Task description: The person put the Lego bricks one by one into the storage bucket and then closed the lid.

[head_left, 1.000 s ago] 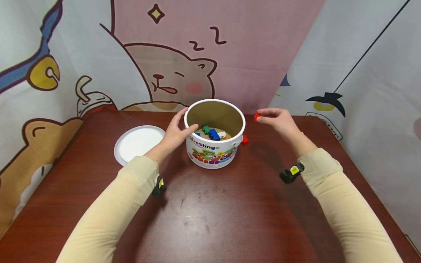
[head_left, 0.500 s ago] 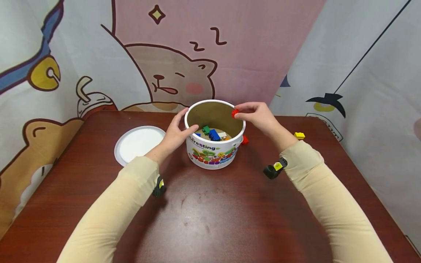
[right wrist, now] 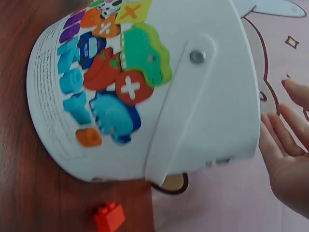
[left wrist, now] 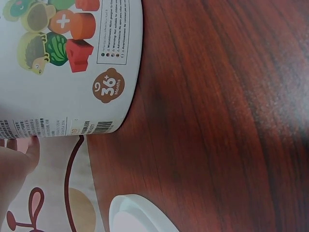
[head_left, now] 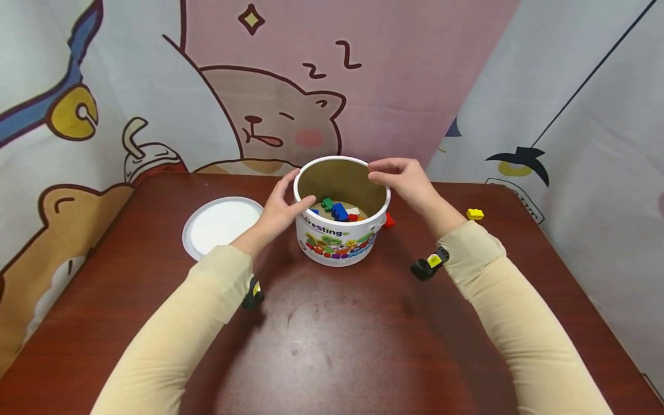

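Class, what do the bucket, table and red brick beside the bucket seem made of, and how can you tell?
Bucket: probably plastic, smooth, with moulded-looking edges.
Table: wood or wood-look laminate, glossy, with dark grain and reflected light.
Red brick: likely hard plastic, evenly coloured with raised studs.

Cloth-screened bay, type of room indeterminable: cartoon-printed drapes (head_left: pixel 404 80) surround a reddish-brown table (head_left: pixel 332 346) clockwise from nine to three o'clock.

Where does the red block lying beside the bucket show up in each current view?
Head: the red block is right of centre, just past the lower right side of the bucket.
Left wrist: not in this picture.
Right wrist: near the bottom edge, left of centre, below the bucket.
Shared landmark: the white printed bucket, visible in all three views.
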A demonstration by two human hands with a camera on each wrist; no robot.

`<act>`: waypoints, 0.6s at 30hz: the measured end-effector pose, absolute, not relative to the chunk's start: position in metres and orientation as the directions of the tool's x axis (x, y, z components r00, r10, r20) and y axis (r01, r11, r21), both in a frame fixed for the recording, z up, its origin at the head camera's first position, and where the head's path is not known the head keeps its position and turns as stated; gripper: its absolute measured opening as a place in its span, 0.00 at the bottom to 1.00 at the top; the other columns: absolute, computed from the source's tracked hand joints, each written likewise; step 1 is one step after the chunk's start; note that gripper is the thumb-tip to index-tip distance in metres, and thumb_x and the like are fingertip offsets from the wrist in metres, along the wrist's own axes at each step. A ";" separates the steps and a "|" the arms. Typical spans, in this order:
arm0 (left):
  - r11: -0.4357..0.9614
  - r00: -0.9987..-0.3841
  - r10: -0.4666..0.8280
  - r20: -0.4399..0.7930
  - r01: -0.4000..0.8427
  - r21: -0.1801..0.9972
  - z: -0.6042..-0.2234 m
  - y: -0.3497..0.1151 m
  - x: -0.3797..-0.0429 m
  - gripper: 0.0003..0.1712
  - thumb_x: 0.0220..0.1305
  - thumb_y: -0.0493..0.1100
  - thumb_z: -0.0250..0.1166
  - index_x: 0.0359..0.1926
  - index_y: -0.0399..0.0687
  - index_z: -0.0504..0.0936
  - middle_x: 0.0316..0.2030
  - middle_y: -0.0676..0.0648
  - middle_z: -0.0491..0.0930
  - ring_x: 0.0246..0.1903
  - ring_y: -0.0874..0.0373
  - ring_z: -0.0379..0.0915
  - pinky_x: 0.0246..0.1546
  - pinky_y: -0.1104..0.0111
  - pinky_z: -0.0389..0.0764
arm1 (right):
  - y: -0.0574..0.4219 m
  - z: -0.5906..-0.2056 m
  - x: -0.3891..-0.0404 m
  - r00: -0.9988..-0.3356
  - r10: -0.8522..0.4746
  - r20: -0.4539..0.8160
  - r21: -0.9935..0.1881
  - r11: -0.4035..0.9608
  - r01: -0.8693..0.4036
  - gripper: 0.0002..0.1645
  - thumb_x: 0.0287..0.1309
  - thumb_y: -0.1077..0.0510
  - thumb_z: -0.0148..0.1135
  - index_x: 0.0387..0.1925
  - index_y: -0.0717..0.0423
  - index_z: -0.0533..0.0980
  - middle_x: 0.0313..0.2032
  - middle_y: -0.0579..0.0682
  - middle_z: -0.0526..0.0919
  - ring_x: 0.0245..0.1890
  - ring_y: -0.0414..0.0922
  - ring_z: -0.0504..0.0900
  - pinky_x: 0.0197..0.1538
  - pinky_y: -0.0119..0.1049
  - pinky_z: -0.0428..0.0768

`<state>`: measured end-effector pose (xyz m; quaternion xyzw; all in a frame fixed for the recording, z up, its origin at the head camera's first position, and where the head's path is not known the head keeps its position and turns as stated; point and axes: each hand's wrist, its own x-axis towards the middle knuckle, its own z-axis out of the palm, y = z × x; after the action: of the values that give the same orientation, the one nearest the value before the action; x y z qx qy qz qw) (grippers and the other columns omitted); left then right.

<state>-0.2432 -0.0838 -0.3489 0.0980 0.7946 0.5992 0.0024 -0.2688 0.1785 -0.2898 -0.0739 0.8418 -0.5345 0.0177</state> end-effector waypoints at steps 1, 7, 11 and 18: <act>0.263 -0.981 0.160 0.113 0.153 0.953 -0.349 -0.084 -0.243 0.42 0.61 0.44 0.63 0.71 0.49 0.53 0.69 0.42 0.54 0.66 0.48 0.54 0.68 0.57 0.60 | 0.183 -0.292 -0.270 -0.990 -0.129 0.057 -0.919 0.380 -0.102 0.23 0.54 0.56 0.65 0.50 0.63 0.77 0.35 0.41 0.84 0.36 0.34 0.82 0.50 0.33 0.79; 0.269 -0.980 0.152 0.131 0.168 0.948 -0.354 -0.085 -0.247 0.42 0.60 0.45 0.64 0.71 0.50 0.54 0.68 0.43 0.55 0.66 0.49 0.55 0.67 0.58 0.61 | 0.214 -0.315 -0.277 -0.997 -0.002 0.081 -0.988 0.135 -0.081 0.16 0.55 0.62 0.64 0.46 0.63 0.76 0.31 0.38 0.82 0.29 0.34 0.82 0.39 0.23 0.80; 0.284 -0.980 0.150 0.131 0.169 0.944 -0.353 -0.085 -0.247 0.42 0.60 0.46 0.64 0.71 0.51 0.54 0.69 0.43 0.55 0.66 0.51 0.55 0.67 0.58 0.60 | 0.234 -0.338 -0.280 -0.998 0.062 0.024 -0.971 0.240 -0.008 0.23 0.58 0.58 0.62 0.52 0.65 0.72 0.31 0.35 0.79 0.28 0.29 0.80 0.37 0.20 0.79; 0.300 -0.982 0.149 0.115 0.156 0.941 -0.352 -0.084 -0.246 0.41 0.60 0.47 0.64 0.71 0.52 0.54 0.69 0.44 0.55 0.66 0.51 0.54 0.68 0.57 0.60 | 0.242 -0.385 -0.282 -0.989 0.041 -0.144 -0.862 0.485 0.146 0.30 0.57 0.54 0.62 0.58 0.67 0.69 0.48 0.57 0.77 0.30 0.36 0.81 0.47 0.35 0.81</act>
<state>-0.2457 -0.0838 -0.3519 0.0945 0.8062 0.5840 -0.0027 -0.2824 0.2417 -0.3851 0.0545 0.8600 -0.5047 0.0519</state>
